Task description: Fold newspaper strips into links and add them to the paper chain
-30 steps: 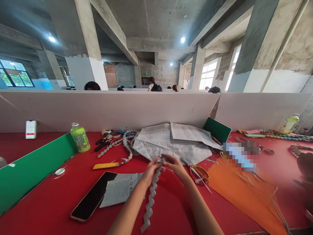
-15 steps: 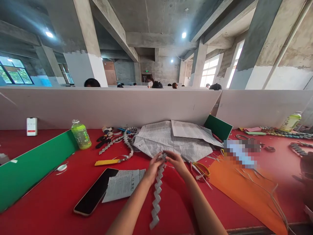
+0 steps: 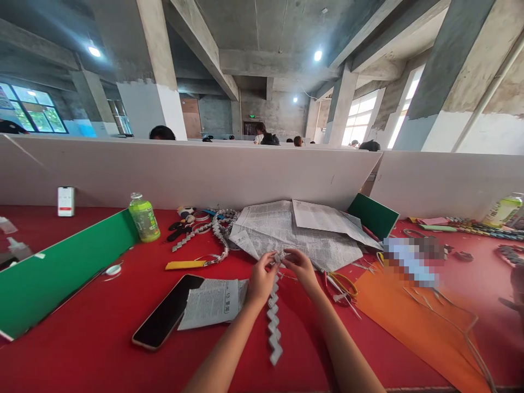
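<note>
Your left hand (image 3: 262, 279) and right hand (image 3: 302, 268), nearly closed, pinch the zigzag strip's (image 3: 273, 323) far end; uneven tugging could loosen folds.

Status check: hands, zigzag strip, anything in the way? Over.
Left hand pinching far end of zigzag strip; right hand there too. Near end free. Newspaper sheets beyond, hands unobstructed.

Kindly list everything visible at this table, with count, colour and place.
Zigzag folded strip: 1, grey, centre
Printed paper sheets: several, grey, rear, left
Flat phone: 1, black, left
Upright phone: 1, white, far left
Plastic bottles: 2, green, left, far right
Loop-handled tools: unclear, yellow, red, right
Flat sheet: 1, orange, right
Upright boards: 2, green, left, right
Tall panels: 2, whitish, rear
Small clutter: uncounted, mixed, left rear
Tabletop: 1, red, beneath
Left hand: 1, bare, holding strip
Right hand: 1, bare, at strip
</note>
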